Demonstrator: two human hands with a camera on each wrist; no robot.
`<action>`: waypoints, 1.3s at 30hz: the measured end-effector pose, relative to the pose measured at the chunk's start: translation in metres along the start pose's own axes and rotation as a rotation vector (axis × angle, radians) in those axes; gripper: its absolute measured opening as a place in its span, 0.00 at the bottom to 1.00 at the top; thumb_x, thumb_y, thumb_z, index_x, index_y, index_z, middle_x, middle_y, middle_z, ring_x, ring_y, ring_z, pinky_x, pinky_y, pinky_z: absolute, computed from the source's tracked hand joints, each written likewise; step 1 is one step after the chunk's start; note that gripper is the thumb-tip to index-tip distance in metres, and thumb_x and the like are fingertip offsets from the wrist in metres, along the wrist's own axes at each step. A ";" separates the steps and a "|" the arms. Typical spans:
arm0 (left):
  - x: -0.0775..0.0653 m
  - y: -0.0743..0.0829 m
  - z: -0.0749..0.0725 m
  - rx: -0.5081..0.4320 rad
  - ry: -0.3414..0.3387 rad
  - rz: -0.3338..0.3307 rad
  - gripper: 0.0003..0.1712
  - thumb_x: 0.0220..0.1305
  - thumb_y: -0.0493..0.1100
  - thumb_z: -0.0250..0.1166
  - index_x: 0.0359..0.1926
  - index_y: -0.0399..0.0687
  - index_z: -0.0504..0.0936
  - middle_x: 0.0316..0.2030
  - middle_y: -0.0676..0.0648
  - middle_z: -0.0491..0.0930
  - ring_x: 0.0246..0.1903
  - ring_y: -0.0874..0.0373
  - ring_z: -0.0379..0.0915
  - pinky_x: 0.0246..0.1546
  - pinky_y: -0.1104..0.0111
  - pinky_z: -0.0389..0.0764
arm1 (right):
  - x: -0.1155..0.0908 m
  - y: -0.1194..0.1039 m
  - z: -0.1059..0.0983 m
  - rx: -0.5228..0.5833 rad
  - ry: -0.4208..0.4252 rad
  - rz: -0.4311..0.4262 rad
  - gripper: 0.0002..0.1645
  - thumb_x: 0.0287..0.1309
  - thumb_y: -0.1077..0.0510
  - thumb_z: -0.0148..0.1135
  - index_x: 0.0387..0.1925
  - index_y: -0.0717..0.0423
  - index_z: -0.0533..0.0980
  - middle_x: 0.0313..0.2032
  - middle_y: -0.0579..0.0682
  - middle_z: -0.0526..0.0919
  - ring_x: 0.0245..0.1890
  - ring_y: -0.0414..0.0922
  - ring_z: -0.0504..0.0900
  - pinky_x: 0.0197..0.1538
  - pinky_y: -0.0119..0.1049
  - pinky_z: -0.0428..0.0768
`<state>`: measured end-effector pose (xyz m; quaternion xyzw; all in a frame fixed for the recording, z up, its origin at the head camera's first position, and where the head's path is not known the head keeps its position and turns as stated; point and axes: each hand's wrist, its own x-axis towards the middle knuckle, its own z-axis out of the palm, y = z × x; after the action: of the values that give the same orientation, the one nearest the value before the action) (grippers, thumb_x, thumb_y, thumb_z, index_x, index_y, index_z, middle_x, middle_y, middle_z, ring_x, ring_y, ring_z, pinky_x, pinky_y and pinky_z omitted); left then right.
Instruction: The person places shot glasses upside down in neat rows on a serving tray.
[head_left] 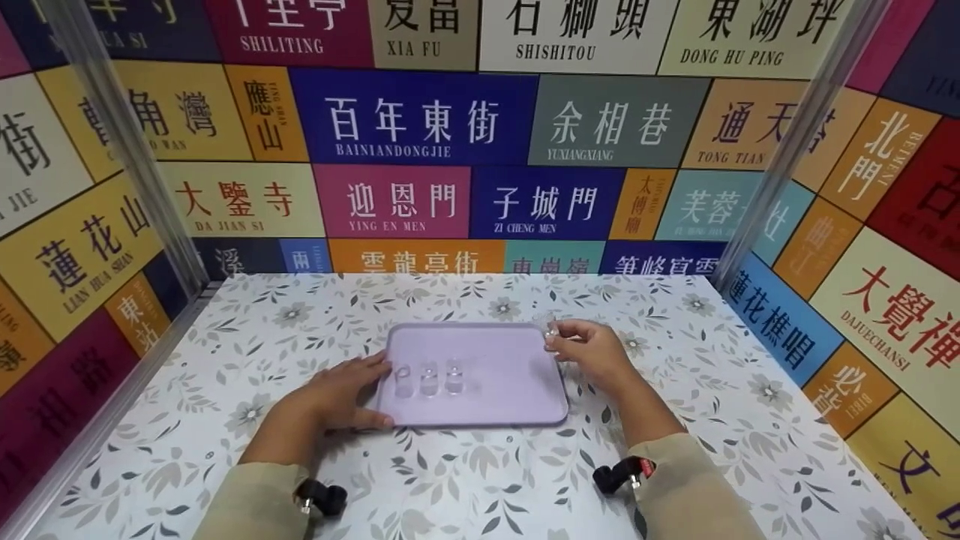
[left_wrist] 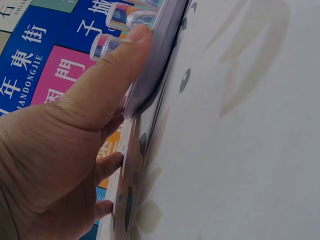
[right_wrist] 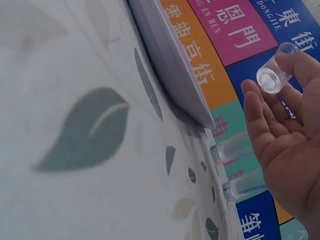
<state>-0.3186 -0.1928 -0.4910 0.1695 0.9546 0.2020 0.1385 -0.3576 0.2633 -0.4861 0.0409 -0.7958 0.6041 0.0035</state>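
Observation:
A lilac tray (head_left: 510,375) lies flat on the table. Three small clear glasses (head_left: 429,380) stand in a row on its left part. My left hand (head_left: 341,394) rests at the tray's left end with fingers spread; in the left wrist view the extended thumb (left_wrist: 112,75) touches the rim. Beyond the tray's far right corner, my right hand (head_left: 592,352) pinches another small clear glass (right_wrist: 270,77) between thumb and fingers. That glass is tilted, its round base toward the right wrist camera.
Two more clear glasses (right_wrist: 235,149) stand on the table beyond the right hand in the right wrist view. The table (head_left: 337,480) has a leaf-patterned cover. Panels of printed signs (head_left: 412,116) rise behind it and at both sides.

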 end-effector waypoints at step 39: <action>0.001 -0.002 0.000 -0.005 0.003 0.031 0.65 0.53 0.77 0.75 0.85 0.64 0.58 0.87 0.56 0.48 0.87 0.38 0.42 0.84 0.31 0.42 | 0.005 -0.042 0.088 0.046 -0.034 -0.097 0.25 0.56 0.55 0.83 0.55 0.52 0.89 0.51 0.49 0.92 0.50 0.40 0.86 0.51 0.27 0.87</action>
<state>-0.3194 -0.1939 -0.4923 0.1834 0.9516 0.2067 0.1343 -0.3558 0.1675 -0.4693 0.0899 -0.7788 0.6205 0.0183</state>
